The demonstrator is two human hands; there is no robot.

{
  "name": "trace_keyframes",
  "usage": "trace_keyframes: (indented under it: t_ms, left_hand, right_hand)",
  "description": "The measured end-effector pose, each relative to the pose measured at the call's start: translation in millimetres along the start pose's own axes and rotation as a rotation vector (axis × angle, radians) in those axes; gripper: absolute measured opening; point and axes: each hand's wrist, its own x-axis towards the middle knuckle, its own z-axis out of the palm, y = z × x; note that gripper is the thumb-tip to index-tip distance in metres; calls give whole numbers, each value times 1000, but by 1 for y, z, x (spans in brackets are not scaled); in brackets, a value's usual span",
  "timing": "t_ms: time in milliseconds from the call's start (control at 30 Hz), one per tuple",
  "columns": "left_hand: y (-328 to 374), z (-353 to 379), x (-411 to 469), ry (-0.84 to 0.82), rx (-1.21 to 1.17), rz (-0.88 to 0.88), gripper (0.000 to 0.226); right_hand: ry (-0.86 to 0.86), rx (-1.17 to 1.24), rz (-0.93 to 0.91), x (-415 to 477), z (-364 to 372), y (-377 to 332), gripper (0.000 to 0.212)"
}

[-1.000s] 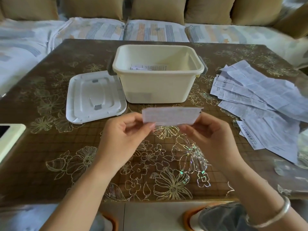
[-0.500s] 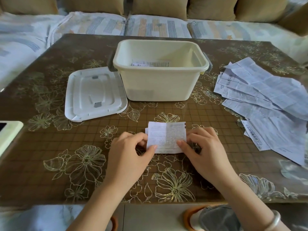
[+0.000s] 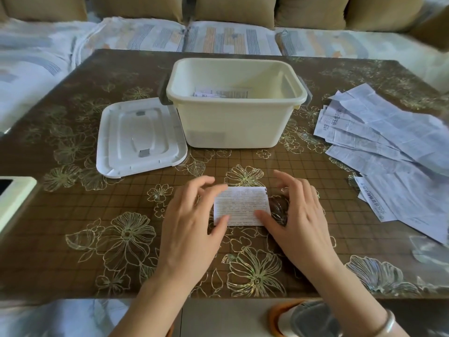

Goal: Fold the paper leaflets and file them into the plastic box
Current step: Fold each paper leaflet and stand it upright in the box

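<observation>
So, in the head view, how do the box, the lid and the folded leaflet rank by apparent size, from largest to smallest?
1. Box, largest, though farther from the camera.
2. Lid, somewhat smaller.
3. Folded leaflet, clearly smallest, although nearest; thumbs cover its lower corners.

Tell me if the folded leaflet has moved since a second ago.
Yes. The folded leaflet was held up near the plastic box's front wall; now it lies flat on the table, lower and farther from the box.
</observation>
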Motion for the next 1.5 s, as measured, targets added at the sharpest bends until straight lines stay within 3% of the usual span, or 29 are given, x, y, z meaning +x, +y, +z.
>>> trace_keyframes:
  t_ms: [133,233,400,533,600,733,900,1100,1233,1400,1500]
  left_hand:
    - [-3,5,-1,-36,25,88,29]
    - [-5,7,-1,-26,13,112,19]
    - [-7,8,-1,-14,-55,106,19]
    - [-6,6,0,-28,-116,103,35]
    - [-5,5,1,-14,-121,119,41]
    - [-5,2,-1,90,-191,121,27]
    - [-6,0,-2,34,-214,26,19]
    - [-1,1,1,18,-101,42,23]
    - [-4,5,1,13,-31,22,37]
    - [0,6,1,13,-12,166,14]
    - [-5,8,1,-28,-82,154,10]
  right_hand:
    - [-39,9,-168,2,-6,0,41]
    - [-119,-3,-301,4,-8,2,38]
    - [-137,-77,-491,14,-10,4,22]
    - [-86,-141,-577,17,-11,3,23]
    - [-50,-137,-535,19,-11,0,21]
    - [-14,3,-414,15,-14,-6,20]
    - [-65,127,-217,3,-9,-10,17]
    - [-73,56,-129,0,-7,-10,15]
    - [-140,-42,-87,2,-10,-15,18]
    - [-384,-54,54,13,-26,-24,36]
    - [-530,-165,102,24,-33,-31,48]
